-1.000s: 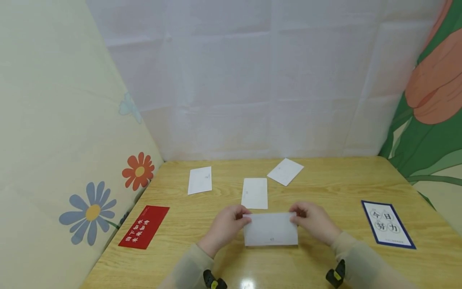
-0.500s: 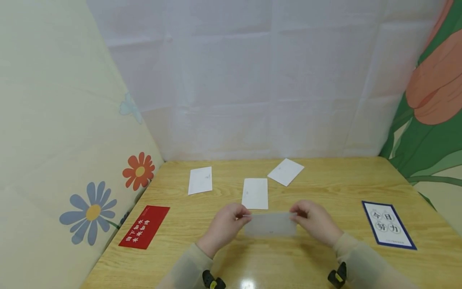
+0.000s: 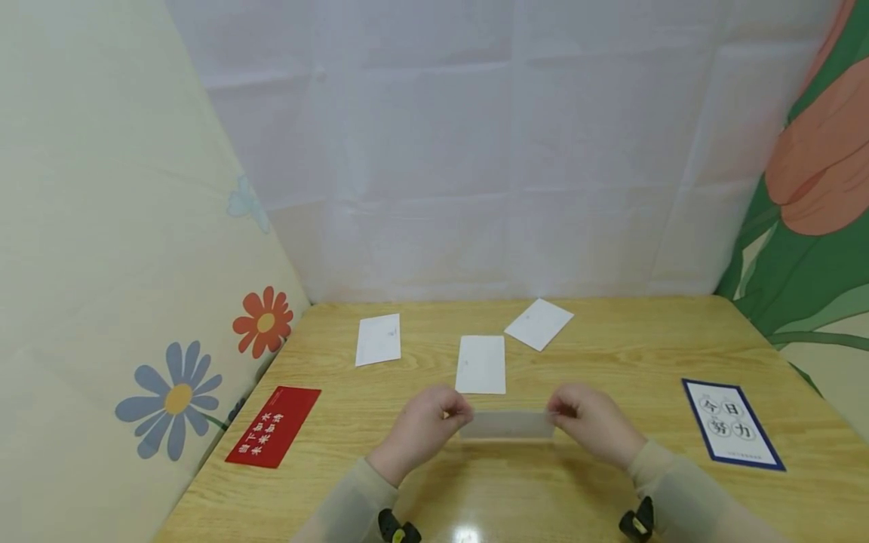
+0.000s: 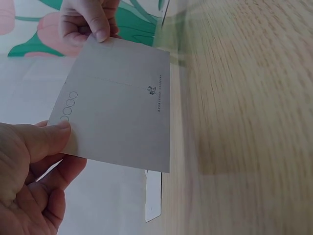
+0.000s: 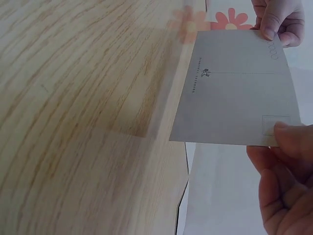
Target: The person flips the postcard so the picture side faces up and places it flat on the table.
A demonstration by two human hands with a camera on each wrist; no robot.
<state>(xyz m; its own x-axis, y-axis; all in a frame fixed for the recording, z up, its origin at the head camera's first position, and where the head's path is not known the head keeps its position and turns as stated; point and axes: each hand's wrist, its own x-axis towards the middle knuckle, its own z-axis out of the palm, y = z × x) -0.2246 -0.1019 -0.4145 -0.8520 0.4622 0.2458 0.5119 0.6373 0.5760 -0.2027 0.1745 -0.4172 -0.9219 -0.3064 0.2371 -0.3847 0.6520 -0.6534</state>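
Note:
Both hands hold one postcard [image 3: 509, 425] by its two far corners, near the front middle of the table. My left hand [image 3: 422, 428] pinches the left corner between thumb and fingers, and my right hand [image 3: 594, 422] does the same at the right. From the head view the card looks like a thin, foreshortened strip. Its printed side shows in the left wrist view: the postcard [image 4: 117, 105] carries a row of small circles, a dotted line and a tiny emblem. In the right wrist view, my right thumb lies over a square stamp box on the postcard [image 5: 234, 88].
Three white cards lie farther back on the wooden table [image 3: 631, 339]: a left card [image 3: 378, 339], a middle card [image 3: 480, 365] and a tilted right card [image 3: 539, 324]. A red card [image 3: 274, 427] lies at the left, a blue-bordered card [image 3: 733, 424] at the right. Cloth walls surround the table.
The postcard has tilted from showing its broad white face to nearly edge-on in the head view, its near edge swinging away. Both hands keep their grip and have hardly moved.

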